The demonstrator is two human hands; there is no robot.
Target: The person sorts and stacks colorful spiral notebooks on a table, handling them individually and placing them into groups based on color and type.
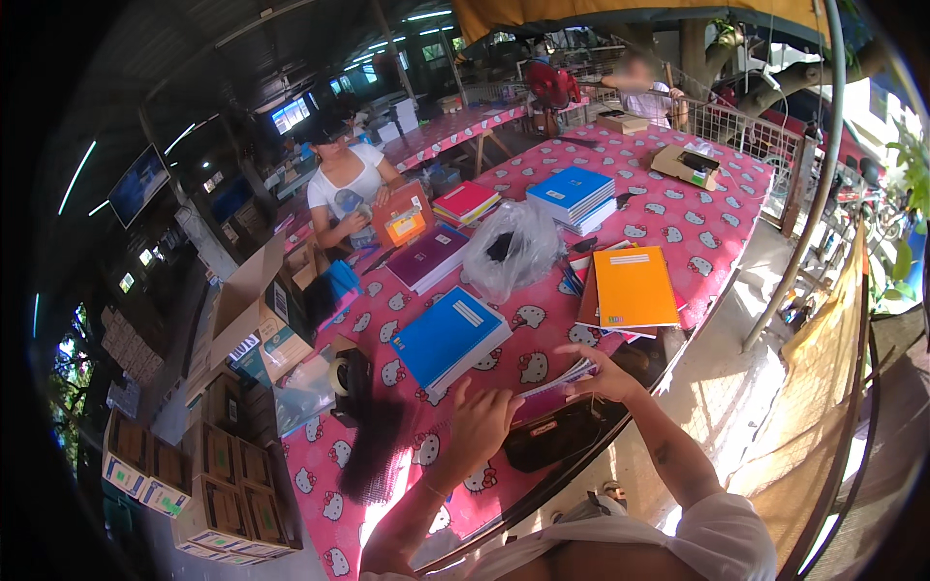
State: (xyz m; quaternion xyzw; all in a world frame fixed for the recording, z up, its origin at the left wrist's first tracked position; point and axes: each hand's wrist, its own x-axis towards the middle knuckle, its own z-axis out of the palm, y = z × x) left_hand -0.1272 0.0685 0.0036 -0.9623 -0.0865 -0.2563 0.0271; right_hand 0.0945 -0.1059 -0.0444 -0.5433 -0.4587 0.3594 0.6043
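Near the front edge of the table I hold a small stack of purple notebooks (548, 399) between both hands. My left hand (481, 423) is closed at its left end, with the fingertips on the cover. My right hand (603, 378) grips the right end, thumb and fingers around the page edges. Just beyond lies a pile of blue notebooks (449, 334). To the right of it, a yellow-orange notebook (635, 287) tops a loose pile of mixed colours. Right below my hands sits a dark pouch (554, 441) at the table edge.
A crumpled clear plastic bag (511, 254) rests mid-table, near purple notebooks (427, 256) and a taller blue stack (573, 198). Left are a tape dispenser (349, 380), dark mesh (376, 453) and an open carton (254, 315). Across the table a person (351, 189) holds an orange-red notebook (403, 215).
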